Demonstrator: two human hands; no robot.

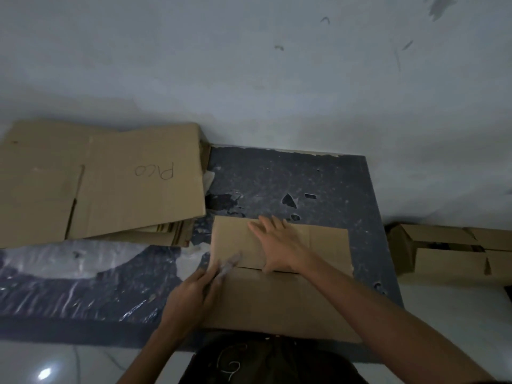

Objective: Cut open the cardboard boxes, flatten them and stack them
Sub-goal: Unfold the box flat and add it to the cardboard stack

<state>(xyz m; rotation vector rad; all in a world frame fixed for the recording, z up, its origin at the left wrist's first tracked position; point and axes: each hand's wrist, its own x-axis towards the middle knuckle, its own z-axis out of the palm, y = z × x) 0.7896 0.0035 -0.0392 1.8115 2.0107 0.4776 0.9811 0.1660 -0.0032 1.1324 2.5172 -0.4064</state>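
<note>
Pressing the far flap of the cardboard box (279, 303), the right hand (277, 242) lies with fingers spread flat, apparently steadying it for cutting. At the box's left edge, the left hand (194, 292) grips a pale blurred tool (230, 264), likely a cutter. The flattened stack (110, 184) lies beyond-left of the box.

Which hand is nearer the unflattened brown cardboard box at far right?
Right. The right hand lies flat on the brown cardboard flap, left of the unflattened brown cardboard box; the left hand is farther left.
</note>
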